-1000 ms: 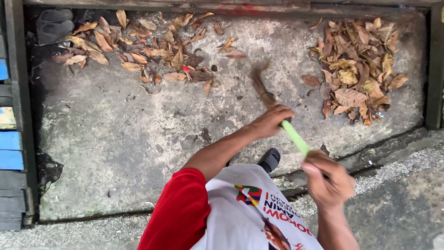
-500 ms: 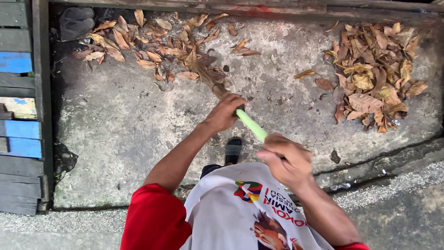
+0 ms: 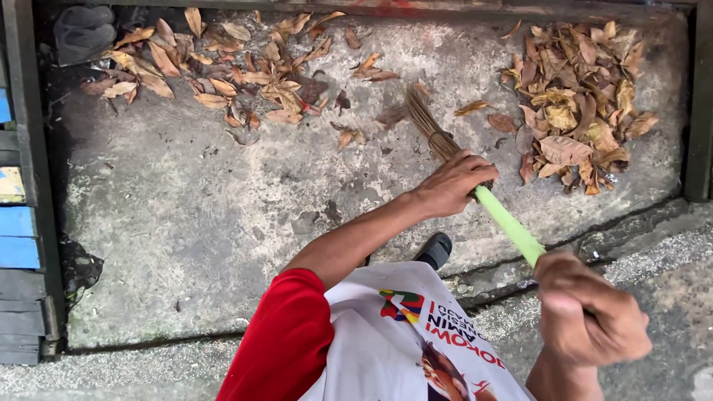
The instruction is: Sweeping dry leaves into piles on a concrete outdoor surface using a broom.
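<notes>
**Both hands on the stick broom, bristles down between two leaf piles**

You've got the stick broom point(image 3: 475, 174) gripped in both hands, slanting from lower right up to the left. Your left hand point(image 3: 451, 182) is clamped around it right where the green handle point(image 3: 509, 223) meets the bound brown bristles point(image 3: 425, 117), fingers wrapped tight. Your right hand point(image 3: 590, 312) is closed around the lower end of the handle, near your body (the very end is hidden in your fist). The bristle tips touch the concrete slab point(image 3: 200, 208), in the gap between the scattered dry leaves point(image 3: 245, 67) at upper left and the heaped leaf pile point(image 3: 575, 100) at upper right. A few loose leaves lie just beside the bristles. Your black shoe point(image 3: 433, 250) peeks out below your left forearm, planted on the slab near its cracked edge. Blue and grey wooden planks point(image 3: 16, 238) run down the left side.
</notes>
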